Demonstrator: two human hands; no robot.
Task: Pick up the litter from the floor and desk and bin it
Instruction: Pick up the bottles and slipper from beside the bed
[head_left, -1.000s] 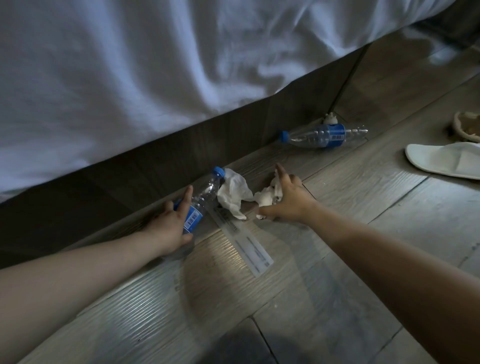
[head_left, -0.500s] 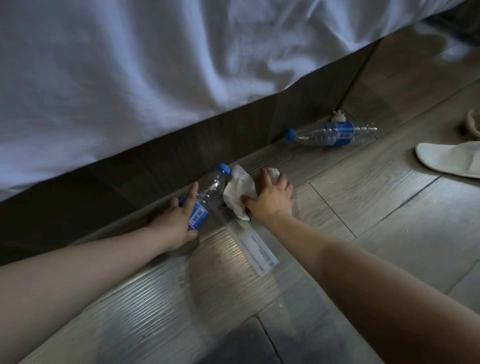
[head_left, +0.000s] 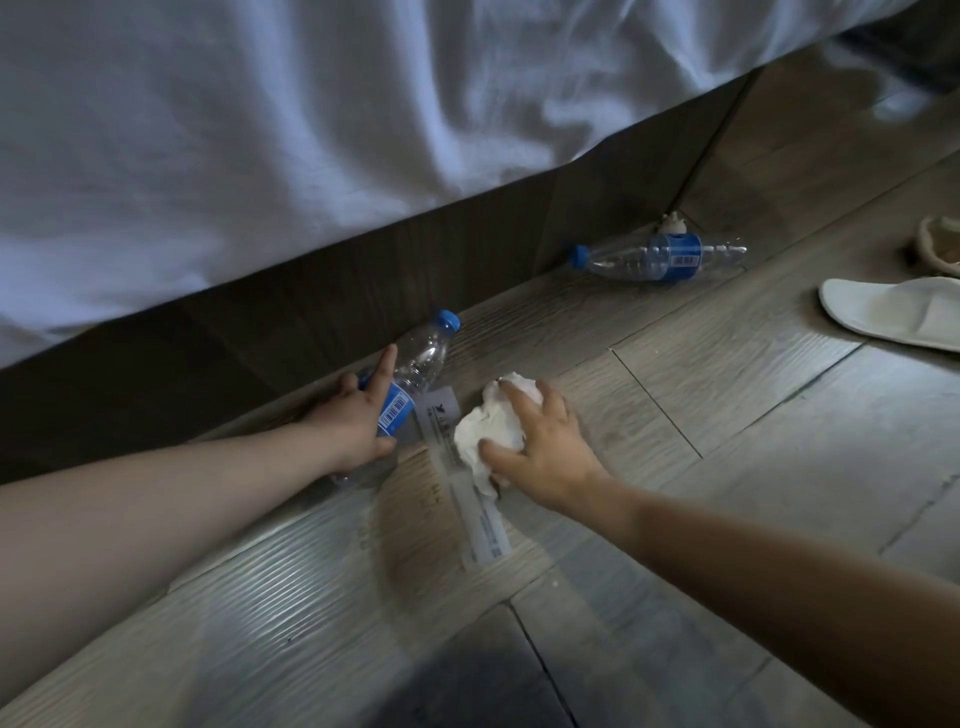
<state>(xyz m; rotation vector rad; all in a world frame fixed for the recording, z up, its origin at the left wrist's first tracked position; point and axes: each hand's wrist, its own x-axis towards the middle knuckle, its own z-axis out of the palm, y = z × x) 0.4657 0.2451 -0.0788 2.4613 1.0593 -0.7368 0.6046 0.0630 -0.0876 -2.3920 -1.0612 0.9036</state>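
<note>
Right hand (head_left: 540, 447) has now bunched the tissue (head_left: 493, 426) within curled fingers; left hand (head_left: 358, 415) stays wrapped round the bottle (head_left: 415, 364), ready for lifting

A: How much room is there around the bed base (head_left: 363, 280)?

B: Little on its near side. A bottle (head_left: 415, 364) lies against it under the left hand (head_left: 358, 421), and a paper slip (head_left: 457, 478) and a crumpled tissue (head_left: 488, 431) under the right hand (head_left: 545, 447) lie just out from the base.

A: Farther along the base?

B: A second bottle (head_left: 660, 257) lies at its corner, touching a small white scrap (head_left: 674, 224). Between the two bottles the floor (head_left: 727, 395) is bare.

A: Away from the base?

B: Open boards, until a white slipper (head_left: 893, 312) well out from the corner.
</note>
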